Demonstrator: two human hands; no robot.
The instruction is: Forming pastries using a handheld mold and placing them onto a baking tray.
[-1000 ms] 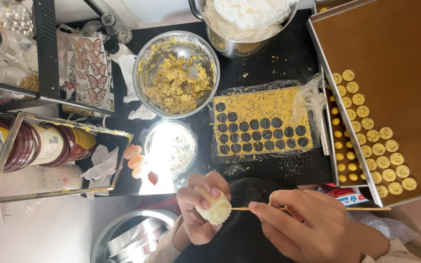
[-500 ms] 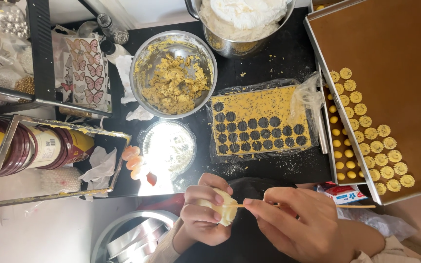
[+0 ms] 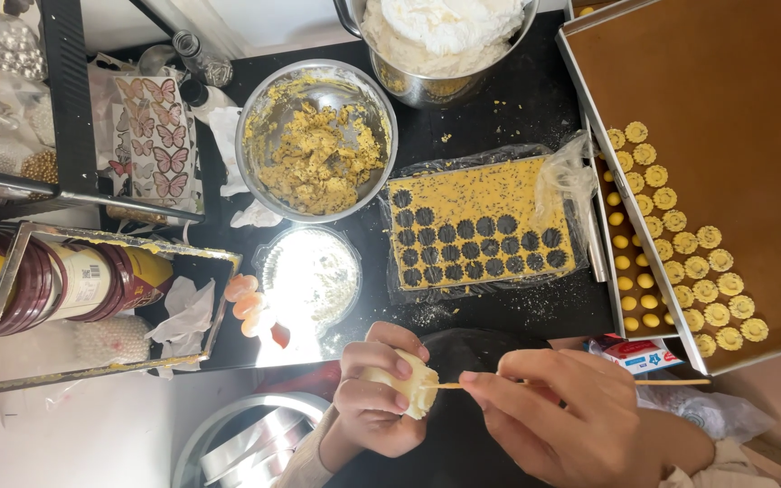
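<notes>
Pale, round piece of soft dough (image 3: 406,384) sits at 6 o'clock in the view, cupped in the left hand (image 3: 374,398), whose fingers curl closed around it with the thumb pressed on top. The right hand (image 3: 560,417) pinches a thin wooden skewer (image 3: 589,382) between thumb and forefinger, the rest of its fingers loosely folded; the skewer's tip touches the dough's right-hand edge. To do this well, I judge the left hand should cradle lightly so the shape is not squashed, while the skewer presses shallow, even marks.

Farther off, at 11 o'clock from the hands, stands a small clear glass dish (image 3: 311,276) catching bright light. At 1 o'clock lies a yellow, speckled dough sheet on plastic film (image 3: 476,226), punched with rows of round holes. At 2 o'clock a brown-lined metal baking tray (image 3: 734,108) holds rows of small yellow flower-shaped pieces (image 3: 698,267). Beyond, at 12 o'clock, are a steel bowl of crumbly yellow mixture (image 3: 318,145) and a steel pot of white cream (image 3: 440,36).
</notes>
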